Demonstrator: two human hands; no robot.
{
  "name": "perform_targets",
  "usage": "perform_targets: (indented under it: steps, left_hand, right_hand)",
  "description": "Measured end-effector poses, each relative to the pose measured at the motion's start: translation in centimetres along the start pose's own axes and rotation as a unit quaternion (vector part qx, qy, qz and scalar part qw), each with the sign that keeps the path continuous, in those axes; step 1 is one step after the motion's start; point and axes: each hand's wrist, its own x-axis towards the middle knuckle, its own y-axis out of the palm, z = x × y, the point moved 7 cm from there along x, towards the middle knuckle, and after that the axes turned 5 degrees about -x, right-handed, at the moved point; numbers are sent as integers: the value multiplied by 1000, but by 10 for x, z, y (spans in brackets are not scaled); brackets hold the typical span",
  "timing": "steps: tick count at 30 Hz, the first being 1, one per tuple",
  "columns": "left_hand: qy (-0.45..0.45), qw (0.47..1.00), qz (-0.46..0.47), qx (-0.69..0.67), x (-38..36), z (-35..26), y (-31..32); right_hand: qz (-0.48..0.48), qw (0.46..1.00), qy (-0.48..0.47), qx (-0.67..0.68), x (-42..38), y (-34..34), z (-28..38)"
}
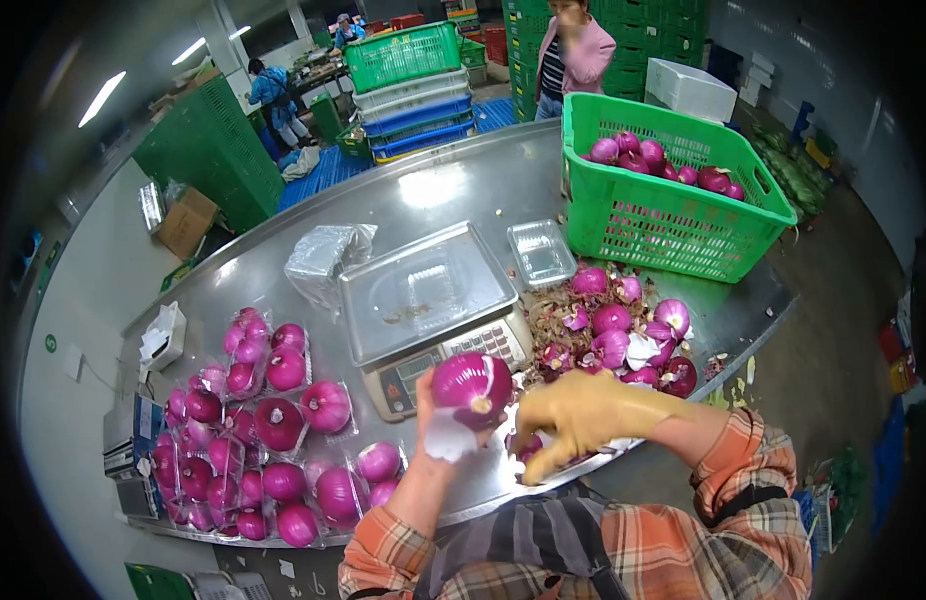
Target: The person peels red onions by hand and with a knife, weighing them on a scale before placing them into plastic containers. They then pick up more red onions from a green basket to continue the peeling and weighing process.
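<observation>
Steel table [453, 195] spans the scene, curved edge running near-left to far-right. Green crate [673, 215] sits far right on it, part-filled with red onions [653, 160]. Scale [428, 300] with a flat steel pan is at centre, keypad facing near. Packed onion trays [253, 420], film-wrapped, cover the near-left of the table in rows. Loose pile of peeled onions [623, 335] and skins lies right of the scale, just near the crate. Crumpled plastic bags [328, 255] lie left of the scale's far corner; one empty clear tray [541, 252] sits between scale and crate.

Left hand [438, 425], bare, is raised in front of the scale keypad, closed around a held red onion [473, 385], with a white scrap under the fingers. Right hand [578, 415], in a yellow-tan glove, is down at the near table edge just right of that onion, fingers curled onto something purple underneath; can't tell what exactly.

Another person in a pink jacket [578, 50] stands beyond the crate, far side.
</observation>
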Motion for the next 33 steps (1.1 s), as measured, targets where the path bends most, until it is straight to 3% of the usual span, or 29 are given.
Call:
perform_targets:
  steps: [2,3,4,7,10,12,15,18,19,20,22,24,25,26,28,31,33]
  left_hand:
    - [21,1000,9,21,-1,1,2]
    - [7,998,24,59,-4,2,3]
    - [-13,998,28,47,-4,3,2]
    - [20,985,7,171,-2,2,6]
    - [31,991,4,133,1,-1,2]
    - [20,994,8,107,1,1,-5]
    - [71,988,-23,137,7,-2,-12]
    - [140,986,-80,29,24,-13,-36]
    - [126,991,-38,22,31,-15,-45]
    - [171,982,-61,42,35,-20,-58]
    - [223,968,-105,50,32,-29,-61]
    - [184,980,-46,54,19,-26,-33]
    - [210,973,-49,88,14,-28,-23]
    - [236,963,-54,121,11,-30,-17]
    - [200,974,-67,78,1,-16,-2]
    - [209,974,4,92,11,-9,0]
    - [184,971,20,150,2,-3,6]
  right_hand:
    - [-236,958,25,164,3,-26,-32]
    - [-280,949,64,127,5,-31,-43]
    - [-318,933,-5,168,13,-33,-43]
    - [-257,939,44,226,18,-25,-41]
    - [-242,942,141,184,19,-21,-49]
    - [-245,941,134,189,24,-9,-56]
    - [-221,937,157,219,24,-4,-50]
    - [-260,934,76,233,28,10,-38]
    - [-271,946,8,178,31,14,-24]
    - [-139,973,24,182,35,32,-17]
    - [-91,986,-73,117,26,33,15]
    - [-126,974,11,188,3,5,16]
    - [-276,946,-28,166,5,-11,3]
    - [-287,950,96,84,7,-11,-19]
    - [-321,945,68,4,19,-12,-19]
    - [-345,937,-5,57,28,-14,-19]
    - [-406,905,-110,58,27,-18,-27]
